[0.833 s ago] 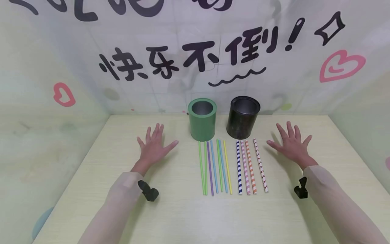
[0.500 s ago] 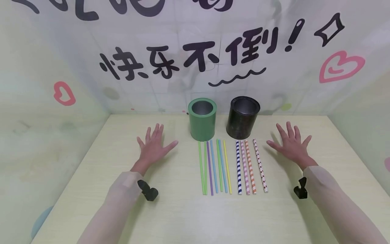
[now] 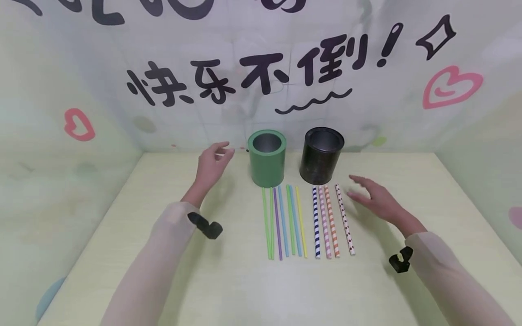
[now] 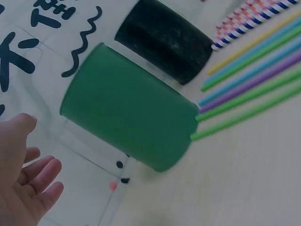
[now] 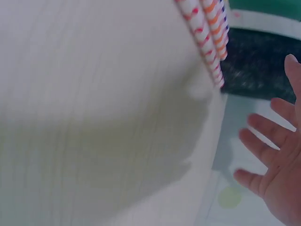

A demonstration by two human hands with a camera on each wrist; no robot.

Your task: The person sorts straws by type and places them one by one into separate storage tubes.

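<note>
My left hand [image 3: 211,165] is raised to the left of the green can [image 3: 267,165], its fingers loosely bent and nothing in them. In the left wrist view that hand [image 4: 28,174] is apart from the can's green wall [image 4: 131,113]. My right hand [image 3: 377,199] hovers right of the red-dotted paper straw [image 3: 345,219], fingers relaxed and pointing left. Beside that straw lie an orange-striped straw [image 3: 332,222], a pink-striped straw [image 3: 325,222] and a navy-striped straw [image 3: 316,222]. Several thin plain straws [image 3: 279,224] in green, purple, blue and yellow lie below the green can.
Right of the green can stands a black can [image 3: 322,156], also upright with its top uncovered. A pale wooden table [image 3: 253,290] bears everything. Behind it hangs a white printed sheet [image 3: 220,117] with black lettering, and similar sheets close off both sides.
Both hands have left their spread, flat pose. The left rose toward the green can and bent its fingers; the right turned and shifted left toward the dotted straw. Cans and straws stay put.
</note>
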